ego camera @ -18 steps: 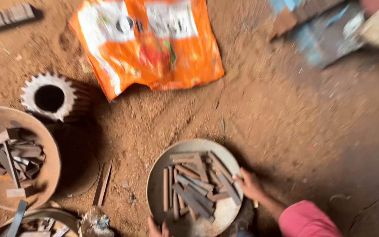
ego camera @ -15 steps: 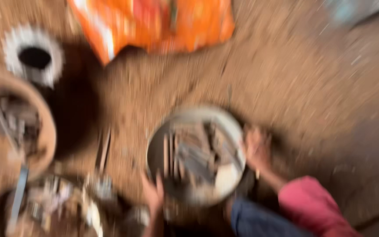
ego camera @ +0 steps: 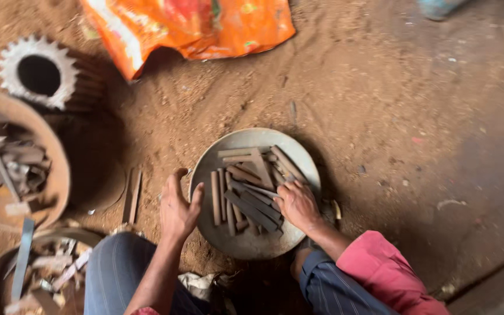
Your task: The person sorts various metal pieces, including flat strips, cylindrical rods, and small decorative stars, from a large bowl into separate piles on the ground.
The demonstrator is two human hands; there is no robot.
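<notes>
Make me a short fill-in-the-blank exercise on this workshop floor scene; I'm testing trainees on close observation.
1. The right hand rests on flat metal strips lying in a round ____.
2. The left hand is open beside the pan's rim, holding ____.
3. The crumpled bag at the top is ____ in colour.
4. The toothed gear lies on the ____ floor.

Missing words: pan; nothing; orange; dirt

Left hand [ego camera: 177, 209] open, fingers spread, right hand [ego camera: 297, 204] palm down, fingers curled
</notes>
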